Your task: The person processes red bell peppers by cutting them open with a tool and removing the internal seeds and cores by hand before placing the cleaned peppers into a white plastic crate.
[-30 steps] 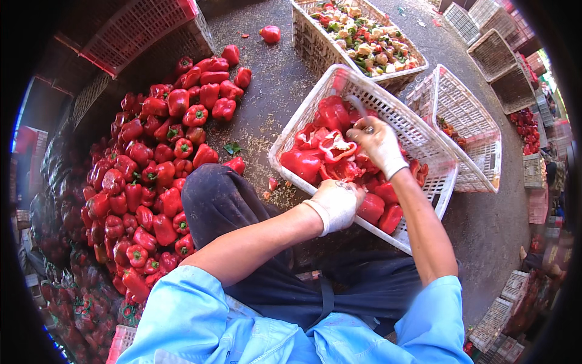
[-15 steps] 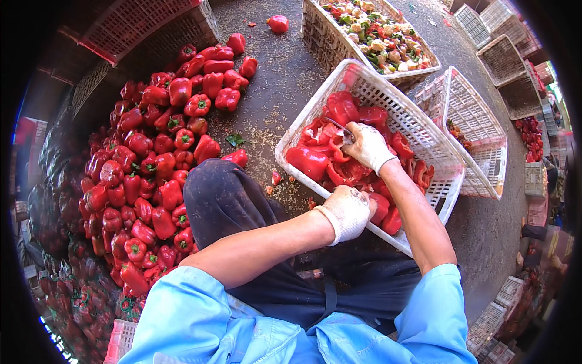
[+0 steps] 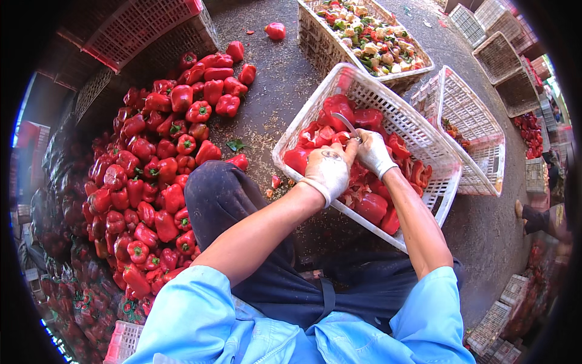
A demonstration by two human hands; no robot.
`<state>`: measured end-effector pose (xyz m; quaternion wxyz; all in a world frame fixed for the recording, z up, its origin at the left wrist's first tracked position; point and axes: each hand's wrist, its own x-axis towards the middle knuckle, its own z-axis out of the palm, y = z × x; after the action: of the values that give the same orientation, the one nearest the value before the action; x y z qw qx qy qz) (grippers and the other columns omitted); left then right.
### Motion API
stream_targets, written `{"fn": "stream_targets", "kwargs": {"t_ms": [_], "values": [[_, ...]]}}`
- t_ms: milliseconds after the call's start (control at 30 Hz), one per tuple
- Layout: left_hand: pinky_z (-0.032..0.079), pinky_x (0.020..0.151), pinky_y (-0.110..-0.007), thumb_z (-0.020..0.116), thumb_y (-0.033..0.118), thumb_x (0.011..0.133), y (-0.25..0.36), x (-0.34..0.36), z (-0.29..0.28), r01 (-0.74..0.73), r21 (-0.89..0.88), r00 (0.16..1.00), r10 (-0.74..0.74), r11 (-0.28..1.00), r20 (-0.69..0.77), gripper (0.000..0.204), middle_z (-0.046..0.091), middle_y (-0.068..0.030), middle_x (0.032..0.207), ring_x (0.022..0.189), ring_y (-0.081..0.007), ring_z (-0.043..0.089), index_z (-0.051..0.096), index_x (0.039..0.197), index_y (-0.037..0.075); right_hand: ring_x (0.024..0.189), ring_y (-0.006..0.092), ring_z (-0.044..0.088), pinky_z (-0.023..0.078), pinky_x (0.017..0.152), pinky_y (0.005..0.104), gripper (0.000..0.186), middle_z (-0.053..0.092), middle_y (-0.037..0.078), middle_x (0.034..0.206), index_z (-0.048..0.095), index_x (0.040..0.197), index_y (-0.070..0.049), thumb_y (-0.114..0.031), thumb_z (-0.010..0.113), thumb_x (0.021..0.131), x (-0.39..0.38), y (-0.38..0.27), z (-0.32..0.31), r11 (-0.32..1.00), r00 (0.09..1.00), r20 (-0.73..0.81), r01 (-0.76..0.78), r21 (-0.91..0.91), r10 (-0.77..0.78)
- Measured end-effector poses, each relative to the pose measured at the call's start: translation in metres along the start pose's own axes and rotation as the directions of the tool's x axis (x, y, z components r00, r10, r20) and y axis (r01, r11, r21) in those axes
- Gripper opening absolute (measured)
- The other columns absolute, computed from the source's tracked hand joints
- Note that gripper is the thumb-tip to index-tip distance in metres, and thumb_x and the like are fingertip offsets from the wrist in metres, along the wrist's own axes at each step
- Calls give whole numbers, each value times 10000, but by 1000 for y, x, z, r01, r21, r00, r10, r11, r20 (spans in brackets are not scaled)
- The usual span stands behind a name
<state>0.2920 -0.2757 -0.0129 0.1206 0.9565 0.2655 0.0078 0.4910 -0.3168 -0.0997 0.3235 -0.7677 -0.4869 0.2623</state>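
Note:
My right hand (image 3: 374, 151), in a white glove, is closed around a small knife with a curved blade (image 3: 344, 123). Close beside it, my left hand (image 3: 328, 170), also gloved, has its fingers curled at a red bell pepper (image 3: 341, 138); the hand covers most of that pepper. Both hands are over a white plastic crate (image 3: 295, 129). Cut and opened red peppers (image 3: 371, 206) lie inside it, below and around my hands.
A large heap of whole red peppers (image 3: 165, 167) lies to the left, by my knee. Beyond the crate is another crate (image 3: 324, 45) of pepper cores and stems. A tilted white crate (image 3: 479, 130) stands at right. One lone pepper (image 3: 276, 31) lies on the floor.
My left hand has moved up and left from the crate's near side to beside my right hand. The right hand has shifted slightly, and the knife blade now points up and left.

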Motion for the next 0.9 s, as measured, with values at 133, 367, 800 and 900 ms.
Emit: {"fn": "stream_targets", "kwargs": {"t_ms": [133, 367, 800, 900], "values": [[588, 783, -463, 567, 176, 958, -12, 4, 12, 70, 16, 993, -71, 997, 92, 365, 732, -168, 1031, 940, -322, 747, 624, 1303, 71, 652, 104, 612, 494, 590, 308, 173, 679, 5, 768, 729, 1022, -8, -152, 726, 927, -20, -56, -14, 996, 995, 53, -86, 0, 86], [572, 905, -481, 685, 272, 918, -23, 1, 25, 61, -38, 995, -57, 997, 83, 345, 714, -218, 1170, 1066, -360, 711, 689, 1172, 38, 467, 114, 569, 352, 346, 258, 309, 681, 25, 746, 685, 1125, -103, -333, 749, 928, -43, -58, -66, 928, 996, -6, 84, 362, -88], [566, 926, -301, 684, 67, 987, -156, -92, -177, -142, -899, 811, -472, 415, -346, 294, 728, -69, 1212, 1079, -158, 696, 692, 1276, 11, 746, 159, 657, 529, 710, 307, 283, 713, 20, 873, 743, 1162, -60, -254, 694, 961, 109, -73, -192, 562, 965, -26, -131, 817, 262], [554, 949, -296, 688, 70, 992, -253, -167, -152, 143, -849, 638, -703, 509, -314, 252, 728, -83, 1200, 1059, -155, 694, 702, 1231, -7, 772, 175, 671, 534, 713, 323, 332, 718, 39, 888, 720, 1218, -65, -285, 696, 971, 116, -56, -181, 841, 947, -226, -76, 535, 229]]}}
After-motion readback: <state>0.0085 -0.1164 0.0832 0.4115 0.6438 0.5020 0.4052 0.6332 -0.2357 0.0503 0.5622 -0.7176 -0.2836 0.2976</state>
